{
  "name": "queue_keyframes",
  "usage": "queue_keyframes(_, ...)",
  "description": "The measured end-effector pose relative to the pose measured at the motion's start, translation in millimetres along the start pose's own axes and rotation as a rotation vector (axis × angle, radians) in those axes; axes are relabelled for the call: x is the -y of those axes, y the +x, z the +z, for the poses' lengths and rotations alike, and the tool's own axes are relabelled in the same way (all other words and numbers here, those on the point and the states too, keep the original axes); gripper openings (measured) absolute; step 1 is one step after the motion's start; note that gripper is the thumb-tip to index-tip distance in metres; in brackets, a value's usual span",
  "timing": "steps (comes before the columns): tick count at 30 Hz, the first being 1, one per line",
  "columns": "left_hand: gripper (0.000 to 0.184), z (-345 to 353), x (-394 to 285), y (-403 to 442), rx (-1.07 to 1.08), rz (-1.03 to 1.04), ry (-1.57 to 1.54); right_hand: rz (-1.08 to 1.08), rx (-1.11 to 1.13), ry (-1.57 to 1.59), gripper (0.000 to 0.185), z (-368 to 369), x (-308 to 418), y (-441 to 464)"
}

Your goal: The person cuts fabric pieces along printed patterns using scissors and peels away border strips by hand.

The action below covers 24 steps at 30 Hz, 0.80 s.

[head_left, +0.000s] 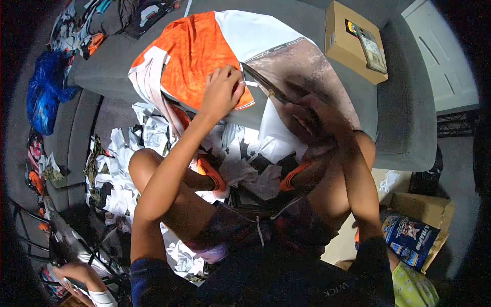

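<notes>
A large piece of printed fabric lies over the grey sofa seat in front of me, with an orange panel [186,56], a white panel [250,30] and a mottled tan panel [307,64]. My left hand [223,88] is closed on the lower edge of the orange panel, fingers curled into the cloth. In my right hand [309,115], partly in shadow, is a pair of scissors [262,81]. Their blades point up and left, reaching the boundary between the orange and tan panels beside my left fingers. A narrow white strip [250,83] sits near the blades.
White and dark fabric scraps [123,176] cover the floor around my feet. A cardboard box [353,43] rests on the sofa at right; another open box [424,204] holds a blue bag [409,233]. A blue plastic bag [46,92] lies left. Another person's hand [76,281] shows lower left.
</notes>
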State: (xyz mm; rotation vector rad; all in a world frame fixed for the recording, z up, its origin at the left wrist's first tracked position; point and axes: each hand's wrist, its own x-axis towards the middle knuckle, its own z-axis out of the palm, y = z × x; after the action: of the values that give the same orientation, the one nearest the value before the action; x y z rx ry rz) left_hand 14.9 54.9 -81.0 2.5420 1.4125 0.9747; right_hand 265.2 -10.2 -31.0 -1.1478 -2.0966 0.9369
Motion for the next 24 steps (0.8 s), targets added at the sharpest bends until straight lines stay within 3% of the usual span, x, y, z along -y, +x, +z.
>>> queue_keyframes(9,0.012,-5.6,5.6,1.6,0.051,-0.064,-0.017,0.235,0.121,0.279,0.022,12.7,4.3,-12.0)
queue_keyframes(24,0.011,-16.7,16.5,-1.4,0.095,-0.086,-0.011,0.22,0.088,0.283,0.031,5.4,3.0,9.5)
